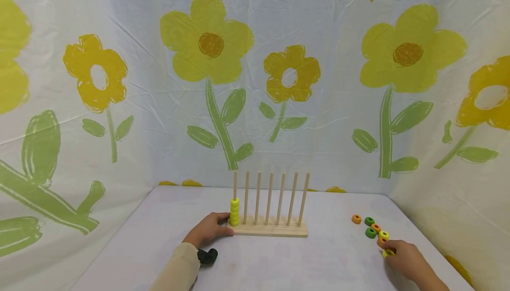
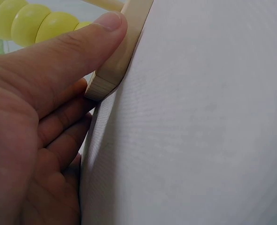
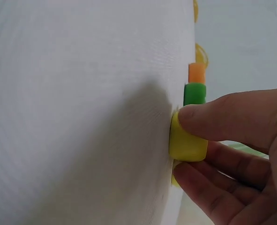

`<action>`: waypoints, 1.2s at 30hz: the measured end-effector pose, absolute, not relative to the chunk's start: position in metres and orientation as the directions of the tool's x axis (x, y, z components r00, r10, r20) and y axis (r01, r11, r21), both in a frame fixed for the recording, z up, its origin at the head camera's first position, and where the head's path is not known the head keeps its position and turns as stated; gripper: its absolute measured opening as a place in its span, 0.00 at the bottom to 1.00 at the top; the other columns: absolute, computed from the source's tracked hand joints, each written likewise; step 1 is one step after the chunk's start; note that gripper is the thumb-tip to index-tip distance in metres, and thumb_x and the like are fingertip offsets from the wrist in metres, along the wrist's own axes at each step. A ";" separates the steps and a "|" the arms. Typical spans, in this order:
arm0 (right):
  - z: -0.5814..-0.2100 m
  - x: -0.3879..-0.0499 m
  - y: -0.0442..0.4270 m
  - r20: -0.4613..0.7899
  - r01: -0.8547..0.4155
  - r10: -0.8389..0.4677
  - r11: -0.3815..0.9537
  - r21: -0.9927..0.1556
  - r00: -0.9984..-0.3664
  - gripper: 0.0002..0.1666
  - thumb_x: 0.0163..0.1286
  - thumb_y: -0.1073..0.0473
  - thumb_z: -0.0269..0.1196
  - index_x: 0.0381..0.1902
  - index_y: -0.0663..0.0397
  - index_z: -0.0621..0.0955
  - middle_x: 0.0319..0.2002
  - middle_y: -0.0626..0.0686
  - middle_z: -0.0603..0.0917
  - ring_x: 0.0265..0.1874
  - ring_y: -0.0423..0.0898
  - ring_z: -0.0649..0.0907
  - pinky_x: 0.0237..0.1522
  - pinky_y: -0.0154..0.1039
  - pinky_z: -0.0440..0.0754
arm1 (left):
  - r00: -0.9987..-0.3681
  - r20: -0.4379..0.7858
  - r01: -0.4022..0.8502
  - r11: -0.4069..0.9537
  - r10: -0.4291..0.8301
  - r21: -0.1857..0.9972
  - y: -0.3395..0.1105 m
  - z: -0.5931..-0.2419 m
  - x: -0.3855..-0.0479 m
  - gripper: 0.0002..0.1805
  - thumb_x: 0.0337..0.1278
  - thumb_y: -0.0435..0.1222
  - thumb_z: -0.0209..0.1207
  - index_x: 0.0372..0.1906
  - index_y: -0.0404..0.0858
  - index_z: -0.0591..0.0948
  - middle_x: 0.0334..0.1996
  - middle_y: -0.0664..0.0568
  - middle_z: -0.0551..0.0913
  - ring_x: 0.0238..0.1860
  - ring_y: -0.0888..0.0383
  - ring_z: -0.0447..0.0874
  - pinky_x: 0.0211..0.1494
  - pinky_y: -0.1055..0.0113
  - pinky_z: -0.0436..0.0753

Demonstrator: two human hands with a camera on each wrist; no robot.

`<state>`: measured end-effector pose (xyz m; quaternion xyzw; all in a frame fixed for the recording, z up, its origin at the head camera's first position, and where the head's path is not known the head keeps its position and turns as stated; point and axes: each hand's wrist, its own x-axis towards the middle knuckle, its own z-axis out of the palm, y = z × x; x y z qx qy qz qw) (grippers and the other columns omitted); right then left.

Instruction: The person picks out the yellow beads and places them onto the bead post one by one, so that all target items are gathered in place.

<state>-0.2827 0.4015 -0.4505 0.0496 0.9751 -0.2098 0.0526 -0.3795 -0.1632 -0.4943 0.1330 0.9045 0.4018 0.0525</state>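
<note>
A wooden base (image 1: 271,229) with a row of upright pegs stands on the table. Several yellow beads (image 1: 234,212) are stacked on its leftmost peg; the other pegs are bare. My left hand (image 1: 209,229) grips the left end of the base, and in the left wrist view the thumb (image 2: 111,22) lies over its edge. Off to the right, my right hand (image 1: 408,260) pinches a yellow bead (image 3: 187,143) between thumb and fingers at the tabletop. Close by its fingertips lie an orange bead (image 1: 382,242) and another yellow bead (image 1: 384,235).
Beyond the right hand, loose green beads (image 1: 370,232) and orange beads (image 1: 356,219) lie scattered on the white table (image 1: 271,264). A flower-printed cloth (image 1: 330,149) hangs behind and at both sides. A black strap piece (image 1: 208,256) is at the left wrist.
</note>
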 end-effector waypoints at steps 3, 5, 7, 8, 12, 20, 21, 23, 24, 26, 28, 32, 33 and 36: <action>-0.451 -0.282 0.400 -0.116 0.109 0.067 0.911 -0.397 -0.991 0.20 0.57 0.64 0.67 0.47 0.66 0.83 0.45 0.69 0.82 0.37 0.52 0.77 0.44 0.56 0.81 | -0.960 0.009 0.195 0.641 0.281 0.743 -0.163 -0.494 -0.380 0.44 0.40 0.56 0.72 0.66 0.43 0.74 0.67 0.44 0.72 0.71 0.39 0.63 0.70 0.37 0.62; -0.451 -0.282 0.399 -0.101 0.099 0.065 0.917 -0.386 -0.993 0.20 0.56 0.63 0.67 0.47 0.67 0.83 0.44 0.67 0.82 0.36 0.51 0.76 0.43 0.55 0.80 | -0.960 0.005 0.190 0.641 0.279 0.743 -0.164 -0.494 -0.380 0.45 0.40 0.57 0.72 0.66 0.44 0.74 0.67 0.44 0.72 0.71 0.39 0.63 0.70 0.37 0.62; -0.450 -0.283 0.398 -0.085 0.083 0.055 0.922 -0.377 -0.995 0.21 0.57 0.62 0.67 0.48 0.67 0.83 0.42 0.66 0.82 0.35 0.51 0.75 0.43 0.54 0.80 | -0.961 0.004 0.188 0.641 0.278 0.744 -0.165 -0.495 -0.381 0.45 0.39 0.58 0.71 0.66 0.44 0.74 0.67 0.44 0.72 0.71 0.39 0.63 0.69 0.37 0.62; -0.450 -0.284 0.398 -0.079 0.077 0.051 0.924 -0.375 -0.996 0.21 0.57 0.62 0.67 0.48 0.67 0.83 0.42 0.66 0.82 0.35 0.51 0.75 0.42 0.54 0.80 | -0.961 0.003 0.188 0.640 0.278 0.745 -0.165 -0.495 -0.382 0.45 0.39 0.58 0.71 0.66 0.44 0.74 0.67 0.45 0.72 0.71 0.39 0.63 0.69 0.37 0.62; -0.448 -0.287 0.395 -0.055 0.050 0.032 0.926 -0.374 -0.998 0.20 0.58 0.61 0.67 0.48 0.66 0.83 0.44 0.67 0.83 0.37 0.52 0.77 0.45 0.57 0.80 | -0.960 0.014 0.197 0.639 0.280 0.744 -0.165 -0.495 -0.382 0.44 0.40 0.58 0.72 0.66 0.45 0.74 0.67 0.45 0.73 0.71 0.39 0.63 0.69 0.37 0.63; -0.443 -0.289 0.382 0.023 -0.002 0.008 0.918 -0.396 -1.000 0.18 0.59 0.60 0.68 0.46 0.62 0.84 0.46 0.68 0.82 0.44 0.58 0.81 0.47 0.58 0.80 | -0.963 0.001 0.178 0.635 0.269 0.752 -0.164 -0.494 -0.381 0.44 0.40 0.56 0.72 0.66 0.44 0.75 0.67 0.44 0.72 0.71 0.39 0.63 0.69 0.37 0.62; -0.443 -0.289 0.380 0.047 -0.023 -0.005 0.917 -0.398 -0.999 0.18 0.59 0.59 0.68 0.46 0.61 0.85 0.46 0.67 0.83 0.44 0.58 0.82 0.46 0.58 0.80 | -0.964 -0.003 0.171 0.634 0.265 0.754 -0.164 -0.495 -0.381 0.44 0.39 0.56 0.72 0.66 0.44 0.75 0.67 0.44 0.72 0.71 0.39 0.63 0.69 0.37 0.62; -0.442 -0.288 0.376 0.101 -0.066 -0.028 0.912 -0.406 -0.995 0.17 0.58 0.59 0.69 0.45 0.60 0.85 0.45 0.64 0.84 0.44 0.56 0.82 0.44 0.53 0.82 | -0.966 -0.009 0.163 0.634 0.259 0.756 -0.164 -0.496 -0.382 0.45 0.38 0.57 0.73 0.65 0.44 0.75 0.67 0.44 0.72 0.71 0.39 0.63 0.69 0.37 0.63; -0.442 -0.287 0.374 0.115 -0.079 -0.033 0.906 -0.416 -0.993 0.17 0.59 0.58 0.69 0.46 0.59 0.85 0.45 0.62 0.84 0.42 0.54 0.82 0.43 0.50 0.82 | -0.966 -0.011 0.160 0.633 0.258 0.757 -0.164 -0.497 -0.382 0.45 0.37 0.57 0.73 0.65 0.44 0.75 0.67 0.44 0.72 0.71 0.39 0.63 0.69 0.37 0.63; -0.441 -0.288 0.370 0.135 -0.097 -0.040 0.892 -0.442 -0.990 0.18 0.59 0.57 0.69 0.46 0.58 0.85 0.44 0.58 0.85 0.42 0.51 0.83 0.39 0.44 0.82 | -0.967 -0.016 0.154 0.633 0.255 0.759 -0.164 -0.498 -0.382 0.46 0.37 0.57 0.73 0.66 0.44 0.75 0.67 0.44 0.72 0.71 0.39 0.63 0.69 0.37 0.63; -0.440 -0.288 0.366 0.143 -0.105 -0.041 0.872 -0.478 -0.989 0.18 0.59 0.56 0.69 0.47 0.57 0.85 0.44 0.56 0.85 0.42 0.50 0.83 0.36 0.39 0.81 | -0.967 -0.017 0.154 0.633 0.255 0.759 -0.164 -0.499 -0.383 0.46 0.36 0.58 0.73 0.66 0.44 0.75 0.67 0.44 0.72 0.71 0.39 0.63 0.69 0.36 0.63; -0.438 -0.289 0.357 0.116 -0.080 -0.021 0.842 -0.533 -0.993 0.19 0.60 0.57 0.69 0.49 0.56 0.84 0.42 0.54 0.83 0.41 0.48 0.81 0.32 0.35 0.79 | -0.965 -0.017 0.159 0.635 0.262 0.756 -0.164 -0.499 -0.384 0.46 0.37 0.58 0.73 0.66 0.44 0.75 0.67 0.44 0.72 0.71 0.39 0.63 0.69 0.36 0.62; -0.438 -0.289 0.355 0.119 -0.085 -0.024 0.837 -0.540 -0.993 0.19 0.60 0.57 0.69 0.49 0.56 0.84 0.43 0.54 0.83 0.41 0.48 0.81 0.32 0.35 0.80 | -0.965 -0.016 0.161 0.635 0.263 0.756 -0.164 -0.499 -0.384 0.46 0.37 0.58 0.73 0.66 0.44 0.75 0.67 0.44 0.73 0.71 0.39 0.63 0.69 0.36 0.62; -0.435 -0.290 0.348 0.141 -0.111 -0.039 0.823 -0.557 -0.989 0.20 0.60 0.57 0.69 0.50 0.56 0.84 0.45 0.57 0.83 0.41 0.50 0.83 0.33 0.36 0.81 | -0.964 -0.013 0.165 0.633 0.266 0.756 -0.165 -0.499 -0.385 0.46 0.37 0.58 0.73 0.66 0.44 0.75 0.67 0.44 0.73 0.71 0.39 0.63 0.69 0.36 0.62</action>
